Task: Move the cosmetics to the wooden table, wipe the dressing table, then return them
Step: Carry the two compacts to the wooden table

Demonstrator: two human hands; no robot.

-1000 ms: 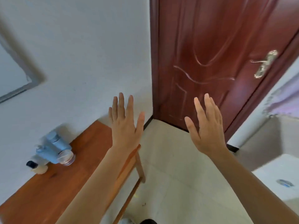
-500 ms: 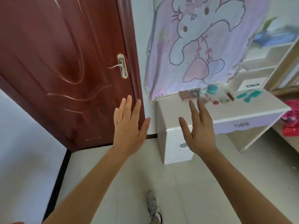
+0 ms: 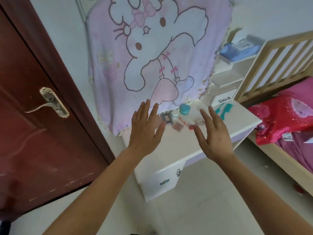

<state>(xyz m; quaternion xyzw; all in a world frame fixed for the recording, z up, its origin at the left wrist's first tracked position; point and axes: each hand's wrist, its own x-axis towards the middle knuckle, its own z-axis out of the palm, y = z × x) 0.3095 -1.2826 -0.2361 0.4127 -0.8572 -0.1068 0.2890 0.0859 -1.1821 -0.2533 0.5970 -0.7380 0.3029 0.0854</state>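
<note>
Cosmetics [image 3: 182,120] still crowd the dressing counter [image 3: 177,150], so the first leg looks unfinished at best. Every piece seen here has yet to go to the wooden table, which is out of view, and the wiping and the return both seem to lie ahead. No cloth shows.

Take the teal jar [image 3: 185,108] as the marker: squat, round, glossy plastic, with a flat lid. A small white bottle [image 3: 175,114] stands just beside it on the left. Further left lies a flat, dark-framed compact [image 3: 166,118] with a tan pan. In front of the jar lie a square pinkish blush pan [image 3: 178,126] and a small red piece [image 3: 191,127], too blurred to name. To the jar's right lie two teal combs [image 3: 223,110], thin and toothed. The counter itself is smooth, off-white and hard-edged.

The left hand [image 3: 145,131] and the right hand [image 3: 214,134] hover nearer the camera than the jar. Their fingers [image 3: 148,107] are straight and spread, holding nothing.
</note>
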